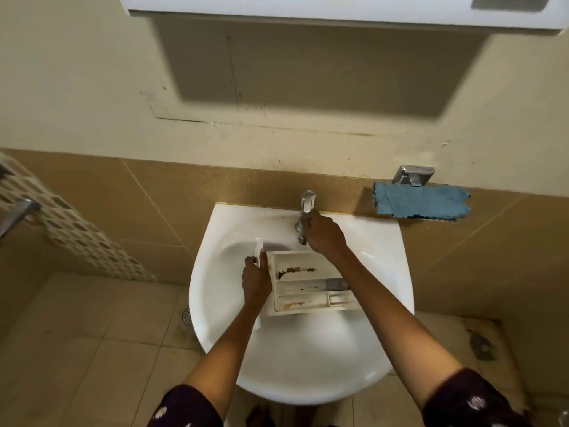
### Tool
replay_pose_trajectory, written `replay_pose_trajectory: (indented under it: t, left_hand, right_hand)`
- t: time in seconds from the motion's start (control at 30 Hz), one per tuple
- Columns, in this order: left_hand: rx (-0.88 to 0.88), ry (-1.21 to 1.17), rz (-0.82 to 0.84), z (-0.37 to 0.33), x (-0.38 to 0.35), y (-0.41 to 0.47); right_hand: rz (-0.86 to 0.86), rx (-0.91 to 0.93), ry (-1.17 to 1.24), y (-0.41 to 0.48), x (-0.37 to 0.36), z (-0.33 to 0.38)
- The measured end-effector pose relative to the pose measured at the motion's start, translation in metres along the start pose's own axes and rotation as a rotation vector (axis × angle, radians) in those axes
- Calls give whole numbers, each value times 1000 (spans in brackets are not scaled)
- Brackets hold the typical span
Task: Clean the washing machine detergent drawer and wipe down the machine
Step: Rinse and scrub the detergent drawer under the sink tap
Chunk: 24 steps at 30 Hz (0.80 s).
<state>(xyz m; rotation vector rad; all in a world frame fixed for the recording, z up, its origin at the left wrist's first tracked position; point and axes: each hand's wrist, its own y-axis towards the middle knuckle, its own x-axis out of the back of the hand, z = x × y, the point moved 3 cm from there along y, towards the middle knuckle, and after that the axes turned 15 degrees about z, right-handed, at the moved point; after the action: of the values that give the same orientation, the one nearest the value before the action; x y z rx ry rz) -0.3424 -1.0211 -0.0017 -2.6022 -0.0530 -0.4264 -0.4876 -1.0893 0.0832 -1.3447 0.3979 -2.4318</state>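
Head cam, near to far as I read it:

- Dark patterned sleeves at the bottom edge, both forearms reaching forward over a white sink.
- Floor drain in the tiled floor, just left of the sink.
- Left hand: fingers curled round the white front panel at the left end of the detergent drawer, thumb on top. Firm grip.
- Drawer sits inside the sink bowl, compartments facing up, far end right under the spout. Whether it rests on the porcelain or is only held, I can't tell. Brown residue streak in the big far compartment, rusty stains in the nearer ones (the right end is partly hidden behind the right forearm).
- Right hand: closed over the lower body of the tap, fingers wrapped round it. The chrome top of the tap stands clear above the knuckles. Can't tell if water is running.
- Blue cloth lies on the tile ledge to the right of the tap, well apart from both hands, just below a metal bracket on the wall.
- Left wall: patterned tile band running diagonally, a metal bar at the frame edge.
- Top of frame: underside of a white cabinet, casting a dark shadow on the beige wall.
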Motion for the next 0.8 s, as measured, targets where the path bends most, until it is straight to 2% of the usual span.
replay_pose_trajectory:
  t: [0.17, 0.43, 0.6, 0.8]
  left_hand:
    - [6, 18, 4, -3, -2, -1]
    - [57, 31, 10, -3, 2, -3]
    - [50, 30, 12, -1, 2, -1]
    - [7, 11, -30, 1, 7, -6]
  right_hand:
    - [-71, -128, -18, 16, 0, 9]
    - [-158, -85, -91, 17, 4, 13]
    - [-40, -114, -113, 24, 4, 10]
    - [76, 2, -106, 21, 18, -5]
